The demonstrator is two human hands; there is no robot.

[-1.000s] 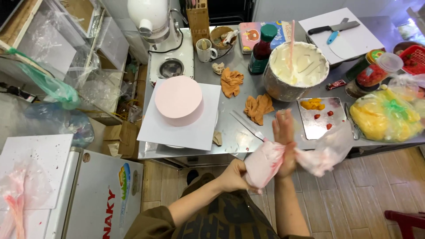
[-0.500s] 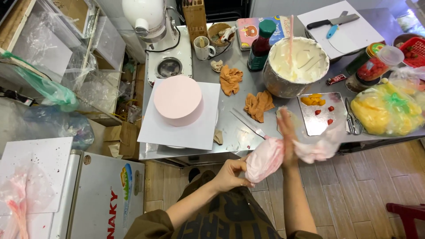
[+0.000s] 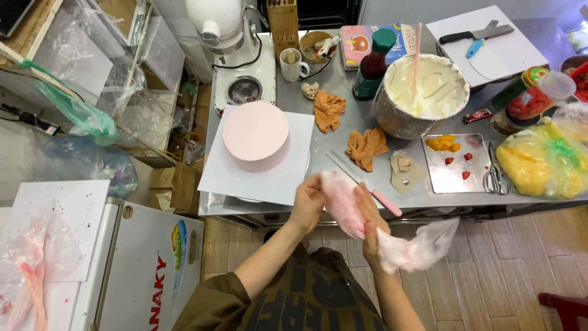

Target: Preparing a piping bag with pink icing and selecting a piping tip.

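Observation:
Both my hands hold a clear piping bag with pink cream [image 3: 343,202] just in front of the steel table's front edge [image 3: 422,199]. My left hand [image 3: 306,202] cups the filled end. My right hand [image 3: 370,224] grips the middle, and the loose empty tail [image 3: 419,248] trails off to the right. A smooth pink round cake [image 3: 256,135] stands on a white board [image 3: 214,175] to the upper left of my hands. A pink-handled palette knife [image 3: 367,184] lies on the table right behind the bag.
A large metal bowl of white cream [image 3: 422,92] with a pink stick, a steel tray of fruit pieces [image 3: 456,162], scissors [image 3: 496,175], orange cloths [image 3: 366,147], a stand mixer [image 3: 223,30], a mug [image 3: 293,64] and a yellow-filled bag [image 3: 542,165] crowd the table. A white fridge [image 3: 147,270] stands lower left.
My hands and the piping bag have shifted left and up toward the table edge. My right hand has dropped from an upright stretch to a grip on the bag's middle.

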